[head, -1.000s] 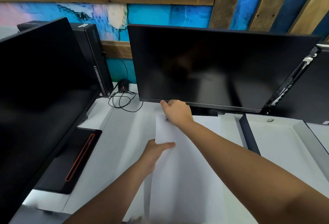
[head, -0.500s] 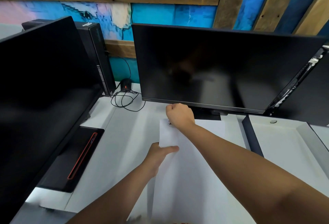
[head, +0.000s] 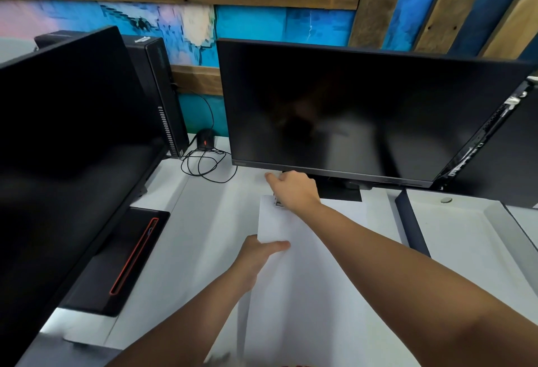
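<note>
One paper sheet (head: 291, 294): my left grip (head: 262, 253) pinches its left edge; my right grip (head: 294, 189) clasps a metal piece (head: 278, 203) at its top.

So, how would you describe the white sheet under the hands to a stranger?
Start at the middle black monitor on the pale desk. In front of it is a long white sheet, with the right hand at its far end and the left hand pinching its left edge. It is the only paper; its neighbours are a black left monitor and a coiled cable.
</note>
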{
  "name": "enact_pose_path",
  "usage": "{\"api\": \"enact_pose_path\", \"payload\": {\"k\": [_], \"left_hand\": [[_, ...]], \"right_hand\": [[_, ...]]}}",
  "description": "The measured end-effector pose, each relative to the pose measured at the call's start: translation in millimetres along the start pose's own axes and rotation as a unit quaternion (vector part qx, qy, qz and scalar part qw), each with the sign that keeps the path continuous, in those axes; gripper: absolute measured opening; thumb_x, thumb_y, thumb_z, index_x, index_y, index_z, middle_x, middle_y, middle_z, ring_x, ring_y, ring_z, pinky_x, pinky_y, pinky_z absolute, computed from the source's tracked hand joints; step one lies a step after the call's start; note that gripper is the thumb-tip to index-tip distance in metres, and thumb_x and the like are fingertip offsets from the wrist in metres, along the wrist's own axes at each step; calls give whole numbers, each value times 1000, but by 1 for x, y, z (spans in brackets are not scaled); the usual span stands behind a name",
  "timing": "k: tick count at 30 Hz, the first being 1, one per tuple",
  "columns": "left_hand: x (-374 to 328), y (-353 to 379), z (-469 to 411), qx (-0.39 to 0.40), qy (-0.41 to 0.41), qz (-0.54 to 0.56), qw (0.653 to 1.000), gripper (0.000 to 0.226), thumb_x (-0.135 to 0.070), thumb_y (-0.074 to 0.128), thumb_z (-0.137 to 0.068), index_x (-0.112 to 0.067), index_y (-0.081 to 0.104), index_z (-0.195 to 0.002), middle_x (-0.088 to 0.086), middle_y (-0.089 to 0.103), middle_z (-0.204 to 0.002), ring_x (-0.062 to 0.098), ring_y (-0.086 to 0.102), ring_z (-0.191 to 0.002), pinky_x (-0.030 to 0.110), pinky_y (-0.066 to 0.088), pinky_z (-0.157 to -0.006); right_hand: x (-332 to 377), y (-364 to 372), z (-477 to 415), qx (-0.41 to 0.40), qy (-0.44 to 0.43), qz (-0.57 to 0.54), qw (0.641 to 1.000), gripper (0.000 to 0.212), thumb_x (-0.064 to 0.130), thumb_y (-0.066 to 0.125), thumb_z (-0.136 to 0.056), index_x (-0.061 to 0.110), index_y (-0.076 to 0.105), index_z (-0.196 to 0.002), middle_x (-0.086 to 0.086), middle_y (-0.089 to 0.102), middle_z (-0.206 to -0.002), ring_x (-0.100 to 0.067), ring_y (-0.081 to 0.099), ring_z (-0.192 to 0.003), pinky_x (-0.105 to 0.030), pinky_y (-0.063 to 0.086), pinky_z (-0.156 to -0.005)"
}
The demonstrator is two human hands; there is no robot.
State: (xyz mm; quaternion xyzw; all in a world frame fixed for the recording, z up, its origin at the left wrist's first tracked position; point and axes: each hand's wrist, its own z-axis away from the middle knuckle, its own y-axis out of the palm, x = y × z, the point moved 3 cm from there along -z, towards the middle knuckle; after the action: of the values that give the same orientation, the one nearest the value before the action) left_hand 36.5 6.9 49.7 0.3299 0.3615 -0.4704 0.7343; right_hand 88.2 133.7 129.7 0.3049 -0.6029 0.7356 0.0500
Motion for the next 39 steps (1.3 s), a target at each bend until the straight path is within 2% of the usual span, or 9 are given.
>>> {"api": "enact_pose_path", "payload": {"k": [6, 14, 18, 22, 26, 30, 35, 39], "left_hand": [[-4, -1, -2, -2, -1, 7, 1000, 25, -12, 77, -76, -11, 73, -100, 4, 76, -94, 20, 73, -86, 27, 56, -72], [-4, -3, -4, 0, -2, 4, 1000, 24, -12, 77, -76, -12, 73, -99, 3, 76, -97, 18, 72, -90, 28, 55, -75], [-4, -2, -3, -2, -3, 6, 1000, 20, -11, 76, -76, -14, 73, -96, 1, 76, -94, 13, 72, -83, 22, 54, -65], [-5, -2, -2, 2, 0, 8, 1000, 20, -10, 76, -76, -15, 73, -96, 1, 76, -96, 13, 72, -85, 23, 53, -66], [-6, -2, -3, 1, 1, 6, 1000, 26, -11, 76, -76, -12, 72, -102, 3, 75, -100, 16, 71, -90, 25, 53, -68], [-7, 2, -1, 4, 4, 9, 1000, 25, -9, 74, -77, -12, 72, -102, 2, 75, -99, 12, 71, -84, 20, 53, -60], [-7, 6, 0, 7, 1, 14, 1000, 23, -8, 74, -78, -13, 72, -100, 0, 76, -96, 8, 72, -76, 16, 52, -55], [-9, 8, -2, 7, 1, 10, 1000, 25, -10, 75, -77, -12, 72, -103, 2, 75, -99, 12, 72, -82, 19, 53, -59]], "right_hand": [[0, -11, -4, -4, 2, -6, 1000, 51, 42, 33, -96, 10, 49, -59, -2, 52, -58, -14, 46, -58, -40, 43, -92], [-9, -24, -1, -2, -13, 16, 1000, 47, 31, 30, -97, 15, 40, -54, -1, 49, -56, -20, 47, -61, -38, 42, -88], [-17, -30, 0, -9, -8, 14, 1000, 45, 30, 31, -95, 14, 39, -54, -1, 48, -56, -20, 45, -60, -37, 40, -82], [-27, -38, 0, -13, -7, 28, 1000, 43, 30, 30, -95, 12, 41, -58, -2, 49, -57, -16, 42, -57, -36, 35, -79], [-35, -43, 3, -20, -11, 45, 999, 40, 25, 29, -95, 10, 44, -61, -4, 49, -58, -27, 49, -66, -36, 34, -79], [-38, -42, 5, -31, -22, 52, 998, 35, 19, 28, -95, 8, 44, -66, -7, 51, -63, -31, 48, -69, -34, 32, -75], [-41, -39, 8, -58, -7, 8, 998, 22, 8, 32, -95, 8, 48, -79, -13, 63, -81, -35, 58, -80, -38, 39, -80], [-42, -39, 6, -61, -17, 35, 997, 33, 14, 26, -98, 6, 54, -81, -10, 59, -74, -34, 58, -79, -38, 39, -85]]}}
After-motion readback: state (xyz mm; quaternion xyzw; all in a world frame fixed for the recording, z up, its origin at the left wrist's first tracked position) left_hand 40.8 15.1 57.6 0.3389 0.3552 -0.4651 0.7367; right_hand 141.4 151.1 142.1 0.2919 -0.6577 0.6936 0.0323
